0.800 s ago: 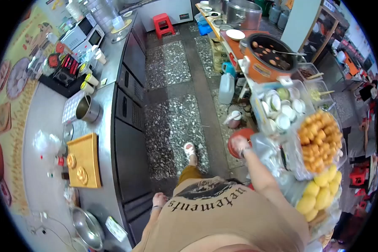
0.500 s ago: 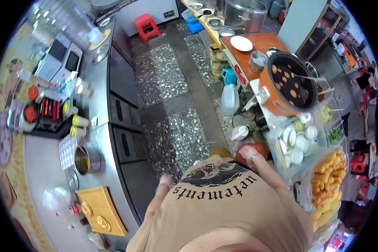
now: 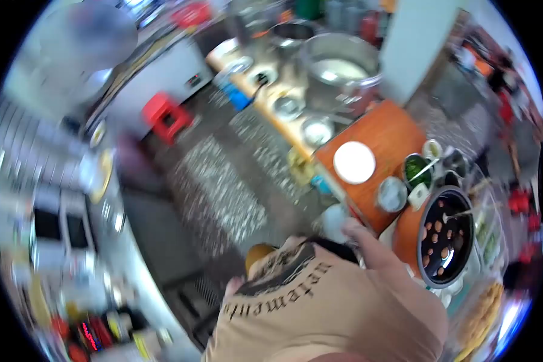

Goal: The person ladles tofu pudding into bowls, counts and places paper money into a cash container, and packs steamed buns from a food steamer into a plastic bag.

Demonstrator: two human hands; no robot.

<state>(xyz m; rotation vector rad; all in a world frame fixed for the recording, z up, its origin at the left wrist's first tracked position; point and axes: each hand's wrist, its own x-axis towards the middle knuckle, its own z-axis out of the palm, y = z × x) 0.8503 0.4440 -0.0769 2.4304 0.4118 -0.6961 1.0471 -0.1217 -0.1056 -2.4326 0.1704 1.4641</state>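
Note:
My right hand (image 3: pixel 354 230) hangs low at my right side, beside the translucent plastic jug (image 3: pixel 334 221) on the floor; I cannot tell whether they touch. Motion blur hides its fingers. Only a small part of my left hand (image 3: pixel 234 285) shows past my tan shirt, near the dark counter front, and its fingers are hidden. To my right stands an orange pot (image 3: pixel 406 241) with round brown eggs in dark liquid and a ladle in it. Nearest ahead on the orange-brown tabletop (image 3: pixel 377 136) are a white plate (image 3: pixel 354 162) and a clear container (image 3: pixel 391 194).
A large metal pot (image 3: pixel 339 75) stands at the back of the right-hand table, with several bowls beside it. A red stool (image 3: pixel 166 117) is on the floor ahead. Along the left runs a steel counter (image 3: pixel 142 265). Fried dough sticks (image 3: pixel 481 317) lie at lower right.
My view has turned to the right and moved forward along the aisle. The orange-brown tabletop and plate now appear closer, and the wooden board on the left counter is out of view.

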